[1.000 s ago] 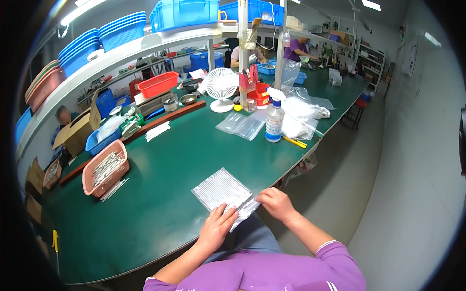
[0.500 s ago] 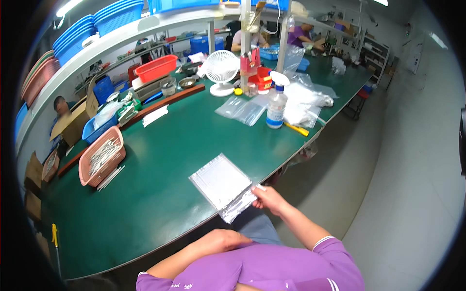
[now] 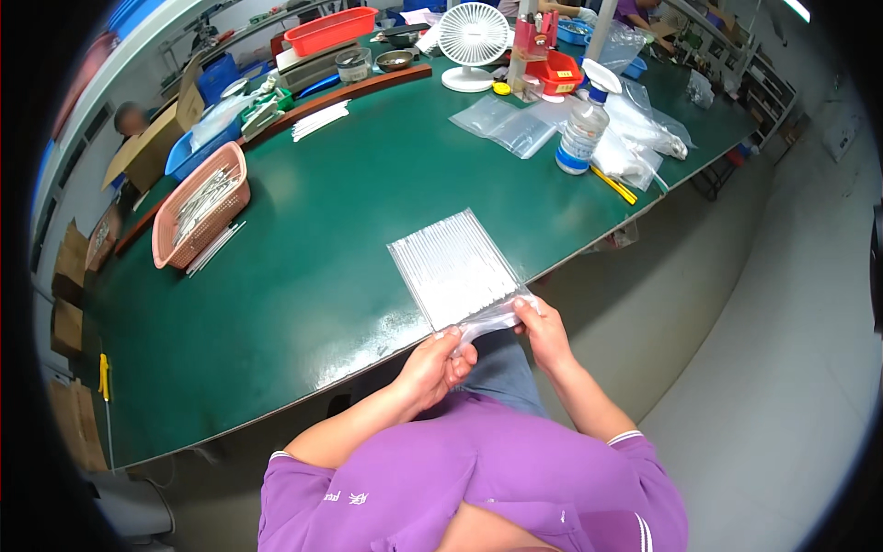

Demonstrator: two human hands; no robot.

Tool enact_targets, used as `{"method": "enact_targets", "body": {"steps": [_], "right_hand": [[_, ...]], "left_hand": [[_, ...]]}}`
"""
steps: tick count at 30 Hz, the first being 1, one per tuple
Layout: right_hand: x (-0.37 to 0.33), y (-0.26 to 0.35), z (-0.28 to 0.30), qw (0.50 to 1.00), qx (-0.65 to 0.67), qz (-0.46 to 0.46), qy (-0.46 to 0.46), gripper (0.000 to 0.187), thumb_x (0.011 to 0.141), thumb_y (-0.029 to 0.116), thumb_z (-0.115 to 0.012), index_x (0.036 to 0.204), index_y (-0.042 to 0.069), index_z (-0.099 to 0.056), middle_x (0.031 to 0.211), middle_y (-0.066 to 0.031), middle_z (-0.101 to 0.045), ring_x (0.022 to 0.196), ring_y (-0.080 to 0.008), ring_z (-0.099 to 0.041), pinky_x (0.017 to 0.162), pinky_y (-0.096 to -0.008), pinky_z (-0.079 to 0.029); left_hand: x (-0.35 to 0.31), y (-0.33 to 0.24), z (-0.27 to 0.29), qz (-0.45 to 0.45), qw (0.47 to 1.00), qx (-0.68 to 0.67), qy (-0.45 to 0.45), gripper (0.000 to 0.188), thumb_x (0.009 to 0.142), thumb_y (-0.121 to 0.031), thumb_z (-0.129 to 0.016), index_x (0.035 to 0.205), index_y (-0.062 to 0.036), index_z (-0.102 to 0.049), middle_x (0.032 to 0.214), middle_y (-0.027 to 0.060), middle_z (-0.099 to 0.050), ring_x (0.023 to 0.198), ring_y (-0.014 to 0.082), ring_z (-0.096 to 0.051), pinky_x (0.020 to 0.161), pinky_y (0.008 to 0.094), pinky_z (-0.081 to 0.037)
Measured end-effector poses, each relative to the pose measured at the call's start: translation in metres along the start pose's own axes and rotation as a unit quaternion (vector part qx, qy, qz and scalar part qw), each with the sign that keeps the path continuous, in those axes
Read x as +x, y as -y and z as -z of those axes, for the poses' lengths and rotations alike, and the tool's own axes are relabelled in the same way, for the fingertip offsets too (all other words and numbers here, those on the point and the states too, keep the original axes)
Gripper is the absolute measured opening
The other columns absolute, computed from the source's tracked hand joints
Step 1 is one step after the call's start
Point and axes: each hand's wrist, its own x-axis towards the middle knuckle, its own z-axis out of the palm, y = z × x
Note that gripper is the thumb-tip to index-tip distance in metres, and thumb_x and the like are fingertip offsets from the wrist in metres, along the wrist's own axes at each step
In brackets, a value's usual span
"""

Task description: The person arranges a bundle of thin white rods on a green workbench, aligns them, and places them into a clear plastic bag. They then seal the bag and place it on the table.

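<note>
A clear plastic bag (image 3: 457, 264) lies on the green table near its front edge. Inside it is a flat row of several thin, silvery-white sticks, side by side. The bag's loose end hangs over the edge toward me. My left hand (image 3: 439, 365) pinches the left corner of that end, fingers curled. At the right corner, my right hand (image 3: 543, 329) grips the film between thumb and fingers. The film between both hands is creased.
A pink basket (image 3: 204, 204) of thin rods stands at the left, more rods beside it. Toward the back are a white fan (image 3: 473, 41), a spray bottle (image 3: 583, 129), flat clear bags (image 3: 515, 124), a yellow-handled tool (image 3: 614, 185) and a strip of white sticks (image 3: 320, 120). Other people sit farther off.
My left hand has come up from my lap and taken hold of the bag's left corner. The bag now lies flatter on the table, and the whole view has shifted.
</note>
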Motion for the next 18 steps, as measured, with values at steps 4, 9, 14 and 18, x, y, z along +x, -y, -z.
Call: {"method": "enact_targets", "body": {"steps": [4,9,14,18], "right_hand": [[0.007,-0.001,0.006,0.993,0.113,-0.005,-0.04,0.025,0.103,0.028,-0.058,0.109,0.004,-0.064,0.095,-0.0033,-0.068,0.078,-0.0096,-0.061,0.071,-0.0257,-0.052],[0.029,0.021,0.028,0.992,0.101,-0.005,-0.079,0.026,0.104,0.025,-0.057,0.111,0.002,-0.064,0.099,-0.0071,-0.069,0.082,-0.0137,-0.067,0.067,-0.0274,-0.058],[0.083,0.048,0.078,0.987,-0.04,0.03,-0.151,0.023,0.1,0.021,-0.064,0.097,-0.001,-0.067,0.077,-0.0047,-0.068,0.062,-0.0096,-0.063,0.054,-0.0225,-0.053],[0.097,0.066,0.12,0.933,-0.243,0.11,-0.241,0.017,0.092,0.015,-0.071,0.1,0.0,-0.068,0.07,-0.0028,-0.066,0.062,-0.0097,-0.062,0.059,-0.0234,-0.053]], "left_hand": [[0.016,-0.015,-0.024,0.076,0.995,-0.051,-0.034,0.013,0.108,-0.018,-0.044,0.106,-0.0051,-0.046,0.082,0.006,-0.056,0.059,0.0081,-0.046,0.046,0.0192,-0.036],[0.071,-0.038,-0.051,0.141,0.976,-0.159,-0.041,0.018,0.107,-0.017,-0.044,0.1,-0.0014,-0.046,0.081,0.0039,-0.053,0.057,0.006,-0.045,0.041,0.0171,-0.036],[0.134,-0.045,-0.092,0.089,0.989,-0.109,-0.036,0.023,0.108,-0.019,-0.043,0.097,-0.0003,-0.05,0.077,0.0017,-0.053,0.055,0.005,-0.047,0.04,0.0169,-0.038],[0.125,-0.033,-0.1,0.102,0.993,0.032,0.047,0.022,0.107,-0.016,-0.043,0.11,-0.0018,-0.059,0.072,0.0004,-0.062,0.049,0.0052,-0.05,0.043,0.0169,-0.044]]}}
